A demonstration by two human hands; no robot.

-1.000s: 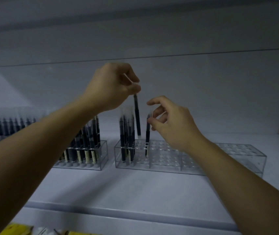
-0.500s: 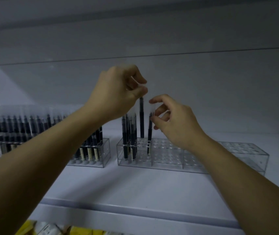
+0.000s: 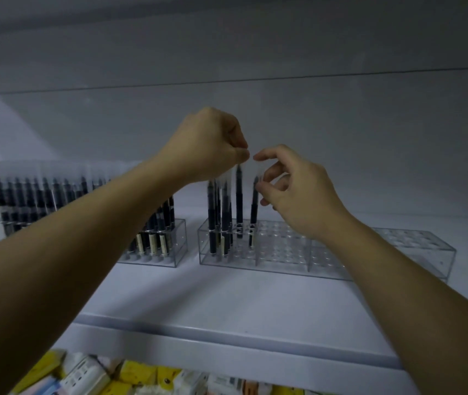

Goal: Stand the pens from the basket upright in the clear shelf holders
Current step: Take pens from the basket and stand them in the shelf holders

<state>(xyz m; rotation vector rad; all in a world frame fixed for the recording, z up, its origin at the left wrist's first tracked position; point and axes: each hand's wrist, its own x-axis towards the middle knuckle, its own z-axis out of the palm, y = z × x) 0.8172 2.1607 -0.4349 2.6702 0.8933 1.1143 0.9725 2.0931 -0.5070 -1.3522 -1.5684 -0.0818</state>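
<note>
The left hand [image 3: 210, 146] is bunched, its fingers [image 3: 242, 155] narrowed to a tight pinch on the top of a pen [image 3: 239, 195]. The pen hangs straight down at 6 o'clock from that pinch. It is slim and dark-barrelled with a frosted, translucent cap, and its lower end sits in a hole of the clear holder [image 3: 284, 252].

Just beside it at 3 o'clock stands a second pen [image 3: 254, 206], tilted slightly, its tip also down in the holder. The right hand [image 3: 298, 192] comes in from 4 o'clock. Its fingers [image 3: 267, 178] are curled round this pen's cap, with the forefinger arched above it and nearly meeting the left thumb.

The clear holder is a long, low box of transparent, glossy plastic. Its top plate is pierced by rows of round holes, and thin walls divide it. A cluster of upright pens [image 3: 218, 212] fills its 9 o'clock end, just beside the pinched pen.

At 9 o'clock from it, a little apart, a second holder [image 3: 175, 252] of the same plastic is packed with dark pens [image 3: 56, 192] with pale caps, partly hidden behind the left forearm.

Both holders stand on a smooth, matt white shelf [image 3: 227, 303] with a plain pale back panel [image 3: 341, 138]. At 6 o'clock, below the shelf's front lip, lie blurred yellow and white packets [image 3: 141, 377].
</note>
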